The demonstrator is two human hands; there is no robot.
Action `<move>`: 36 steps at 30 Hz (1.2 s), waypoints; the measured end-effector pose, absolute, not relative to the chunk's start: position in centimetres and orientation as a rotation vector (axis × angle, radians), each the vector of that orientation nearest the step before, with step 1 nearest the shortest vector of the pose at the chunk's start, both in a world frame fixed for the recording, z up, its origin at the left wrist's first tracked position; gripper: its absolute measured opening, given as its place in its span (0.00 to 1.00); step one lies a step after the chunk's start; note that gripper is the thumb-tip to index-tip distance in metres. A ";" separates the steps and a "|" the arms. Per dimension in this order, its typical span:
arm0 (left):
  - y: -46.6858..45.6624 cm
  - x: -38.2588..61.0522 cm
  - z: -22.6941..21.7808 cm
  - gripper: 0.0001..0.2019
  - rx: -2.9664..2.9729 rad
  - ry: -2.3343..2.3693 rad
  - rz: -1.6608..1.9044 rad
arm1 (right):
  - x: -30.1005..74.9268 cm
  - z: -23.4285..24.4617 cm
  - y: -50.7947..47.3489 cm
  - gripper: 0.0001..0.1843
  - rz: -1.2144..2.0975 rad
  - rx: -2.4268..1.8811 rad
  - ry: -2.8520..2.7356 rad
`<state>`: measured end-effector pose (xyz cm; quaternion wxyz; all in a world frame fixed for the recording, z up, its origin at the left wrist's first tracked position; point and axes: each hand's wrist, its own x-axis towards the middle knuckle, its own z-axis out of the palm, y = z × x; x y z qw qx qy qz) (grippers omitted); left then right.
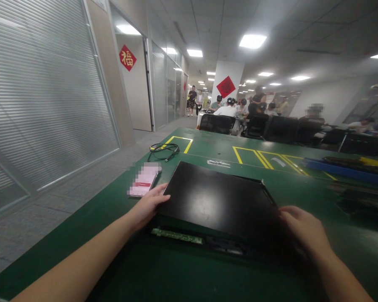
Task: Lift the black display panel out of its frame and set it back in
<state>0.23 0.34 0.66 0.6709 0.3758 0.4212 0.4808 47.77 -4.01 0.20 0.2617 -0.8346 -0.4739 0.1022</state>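
Note:
A large flat black panel point(220, 199) lies on the green table point(164, 272), with its near edge raised. Under that edge a narrow green circuit strip point(176, 236) shows. My left hand point(149, 205) grips the panel's near left corner, fingers curled over the edge. At the near right corner, my right hand point(304, 230) holds the panel, thumb on top and fingers wrapped round the side.
A phone point(144, 179) lies left of the panel, and a coiled black cable point(163, 151) sits farther back. Yellow tape outlines point(255, 157) mark the table. Blue and dark parts point(349, 172) lie at the right. Several people sit at tables in the background.

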 end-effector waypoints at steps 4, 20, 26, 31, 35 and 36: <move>0.3 0.4 0.9 0.40 0.844 0.939 1.082 | 47.7 0.4 -4.0 0.21 0.289 -2.267 -1.293; -0.4 0.3 1.5 0.39 0.937 0.938 1.077 | 48.1 0.1 -3.9 0.21 0.260 -2.260 -1.332; -0.1 -0.1 1.3 0.39 1.073 1.046 1.093 | 48.1 0.2 -3.8 0.20 0.272 -2.244 -1.318; 0.5 -0.7 0.6 0.35 1.284 1.214 1.108 | 48.0 0.2 -3.8 0.19 0.245 -2.237 -1.308; 0.9 -0.9 0.0 0.29 1.477 1.287 1.106 | 48.2 -0.1 -3.7 0.19 0.234 -2.215 -1.318; 1.0 -0.9 -0.2 0.28 1.514 1.305 1.096 | 48.3 -0.2 -3.7 0.19 0.241 -2.216 -1.313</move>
